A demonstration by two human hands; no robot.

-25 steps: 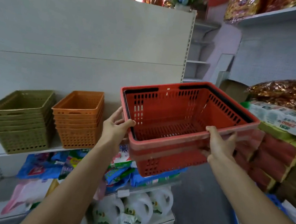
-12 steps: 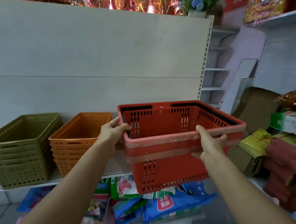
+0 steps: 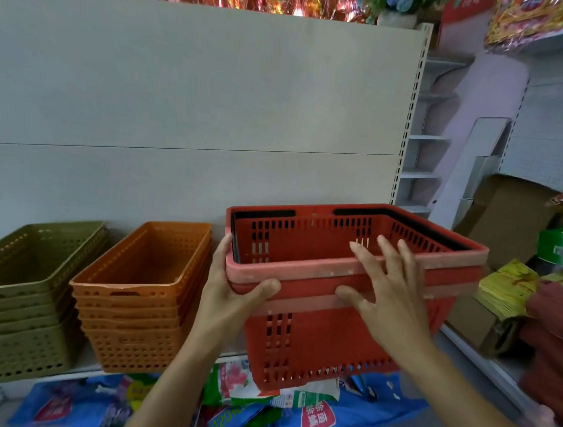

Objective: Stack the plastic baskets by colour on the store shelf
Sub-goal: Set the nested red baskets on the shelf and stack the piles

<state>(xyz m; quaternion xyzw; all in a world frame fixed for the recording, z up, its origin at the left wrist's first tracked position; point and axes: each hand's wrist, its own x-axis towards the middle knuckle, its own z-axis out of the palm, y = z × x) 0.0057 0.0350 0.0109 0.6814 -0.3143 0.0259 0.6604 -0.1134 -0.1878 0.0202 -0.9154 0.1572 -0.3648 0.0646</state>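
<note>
Left hand (image 3: 230,298) clamps near-left corner of red baskets (image 3: 345,288), thumb across front rim, fingers round the side. Right hand (image 3: 392,293) is spread wide, fingers splayed over front rim toward the right; palm contact w/ rim cannot be confirmed. Red baskets: nested stack, black handles folded at far rim, base at shelf (image 3: 83,366) level; whether it rests on the board cannot be told. Just left of the grip, orange baskets (image 3: 140,306) stand stacked on shelf. Further left, green baskets (image 3: 12,318), also stacked. Below the hands, blue packets (image 3: 318,420) lie on the lower tier.
</note>
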